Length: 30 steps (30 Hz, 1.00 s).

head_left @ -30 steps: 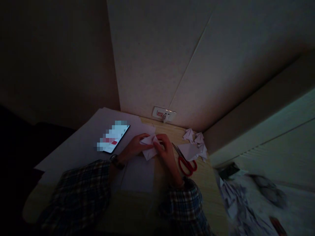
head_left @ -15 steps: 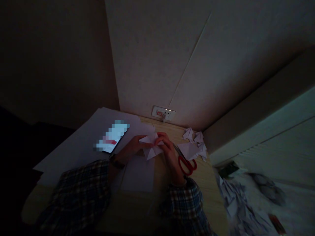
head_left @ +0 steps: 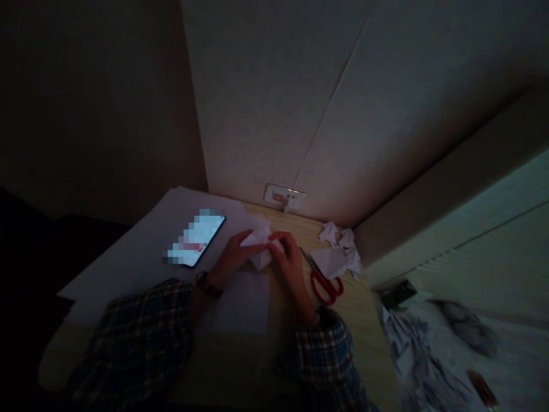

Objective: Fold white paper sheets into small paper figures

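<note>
White paper [head_left: 259, 236] in both hands [head_left: 234, 254] [head_left: 290, 260]

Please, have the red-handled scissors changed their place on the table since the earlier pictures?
No. Judged against the wall socket, the red-handled scissors lie in the same place, beside the right hand.

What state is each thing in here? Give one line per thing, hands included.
Held paper, folded, partly covered
Left hand, fingers closed on held paper
Right hand, fingers closed on held paper
Large sheets, flat, overlapping
Phone, screen lit, lying on large sheets
Scissors, lying flat; blade opening too dark to judge
Small paper pieces, folded
Wall socket, something plugged in
</note>
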Available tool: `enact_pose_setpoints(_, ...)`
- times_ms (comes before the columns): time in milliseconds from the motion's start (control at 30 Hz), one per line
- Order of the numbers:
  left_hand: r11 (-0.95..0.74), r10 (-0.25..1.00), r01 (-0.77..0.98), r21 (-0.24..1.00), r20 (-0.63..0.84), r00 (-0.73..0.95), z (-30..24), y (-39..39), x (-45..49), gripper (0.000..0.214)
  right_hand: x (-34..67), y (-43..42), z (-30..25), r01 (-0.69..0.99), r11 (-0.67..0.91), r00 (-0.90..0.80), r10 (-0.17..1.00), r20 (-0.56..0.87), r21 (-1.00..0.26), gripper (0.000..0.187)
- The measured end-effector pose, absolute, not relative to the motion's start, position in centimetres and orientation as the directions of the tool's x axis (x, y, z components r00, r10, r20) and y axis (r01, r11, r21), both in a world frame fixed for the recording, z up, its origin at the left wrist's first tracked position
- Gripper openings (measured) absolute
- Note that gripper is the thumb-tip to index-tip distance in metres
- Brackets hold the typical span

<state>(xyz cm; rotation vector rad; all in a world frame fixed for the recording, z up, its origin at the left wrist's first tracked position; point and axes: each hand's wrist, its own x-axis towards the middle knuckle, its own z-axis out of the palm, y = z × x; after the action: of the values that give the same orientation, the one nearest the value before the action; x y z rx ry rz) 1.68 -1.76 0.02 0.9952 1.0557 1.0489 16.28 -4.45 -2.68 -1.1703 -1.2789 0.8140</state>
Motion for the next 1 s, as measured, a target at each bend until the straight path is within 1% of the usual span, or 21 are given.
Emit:
enact_pose_setpoints(67, 0.180, 0.979, -0.178, 0.968, -0.159, 0.127, -0.2, -1.8, 1.8, 0.046, 16.0, -4.6, -2.9, 0.143, 0.232, 0.228, 0.938, 0.260, -0.962, 0.022)
enact_pose_setpoints(133, 0.166, 0.983, -0.188, 0.968, -0.149, 0.105, -0.3, -1.9, 1.8, 0.044, 15.9, -4.7, -2.8, 0.153, 0.236, 0.279, 0.921, 0.271, -0.960, 0.026)
enact_pose_setpoints(300, 0.114, 0.992, -0.184, 0.976, -0.103, 0.069, -0.7, -2.0, 2.0, 0.039, 15.8, -5.0, -2.2, 0.217, 0.311, 0.342, 0.864, 0.370, -0.925, 0.021)
enact_pose_setpoints(400, 0.109, 0.993, -0.190, 0.976, -0.099, 0.064, -0.8, -1.9, 2.0, 0.039, 16.0, -4.9, -2.1, 0.232, 0.319, 0.340, 0.859, 0.383, -0.919, 0.018)
enact_pose_setpoints(500, 0.111, 0.993, -0.174, 0.978, -0.101, 0.065, -0.8, -1.8, 2.0, 0.040, 16.3, -4.7, -2.4, 0.229, 0.307, 0.332, 0.867, 0.371, -0.924, 0.019)
enact_pose_setpoints(667, 0.124, 0.992, -0.129, 0.984, -0.122, 0.020, -0.8, -1.7, 2.0, 0.045, 16.6, -4.4, -2.8, 0.194, 0.294, 0.325, 0.881, 0.344, -0.936, 0.020)
enact_pose_setpoints(800, 0.150, 0.988, -0.169, 0.974, -0.141, 0.066, -0.7, -1.8, 1.9, 0.047, 16.6, -4.3, -3.0, 0.148, 0.280, 0.320, 0.894, 0.314, -0.948, 0.020)
enact_pose_setpoints(900, 0.125, 0.992, -0.170, 0.978, -0.119, 0.047, -0.8, -1.9, 1.9, 0.044, 16.3, -4.2, -3.2, 0.092, 0.275, 0.331, 0.898, 0.290, -0.957, 0.017)
enact_pose_setpoints(1000, 0.086, 0.996, -0.136, 0.987, -0.085, 0.015, -0.7, -2.0, 1.8, 0.038, 15.8, -4.2, -3.2, 0.025, 0.272, 0.344, 0.901, 0.263, -0.962, 0.018)
